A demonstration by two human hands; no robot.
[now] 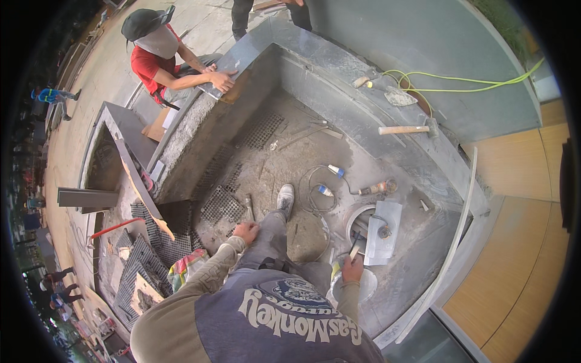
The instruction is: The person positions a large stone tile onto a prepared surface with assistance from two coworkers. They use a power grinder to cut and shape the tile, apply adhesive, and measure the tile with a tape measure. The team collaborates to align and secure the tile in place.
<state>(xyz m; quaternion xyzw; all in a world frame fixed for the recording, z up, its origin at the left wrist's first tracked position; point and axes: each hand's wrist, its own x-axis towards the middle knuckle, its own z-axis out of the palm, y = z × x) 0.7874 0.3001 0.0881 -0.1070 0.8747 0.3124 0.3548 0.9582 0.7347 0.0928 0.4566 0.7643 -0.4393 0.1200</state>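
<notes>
My left hand (246, 232) is low over the pit's left side, its fingers curled. A narrow tool like a brush (249, 204) points away just beyond the fingers; whether they grip it is unclear. My right hand (352, 270) is closed on a narrow tool (355, 247) with a pale lower part and a dark tip. That hand is above the rim of a white bucket (367, 287). Beyond it stands another round bucket (352, 219) with tools inside, partly covered by a pale sheet (385, 232). My shoe (285, 198) rests on the dirty pit floor.
A power tool (378, 187) and blue plugs (325, 190) lie on the floor. A hammer (404, 129) and a trowel (399, 97) rest on the right ledge. Black grid mats (145, 272) pile up at left. A person in red (154, 66) handles a slab (236, 60) on the far wall.
</notes>
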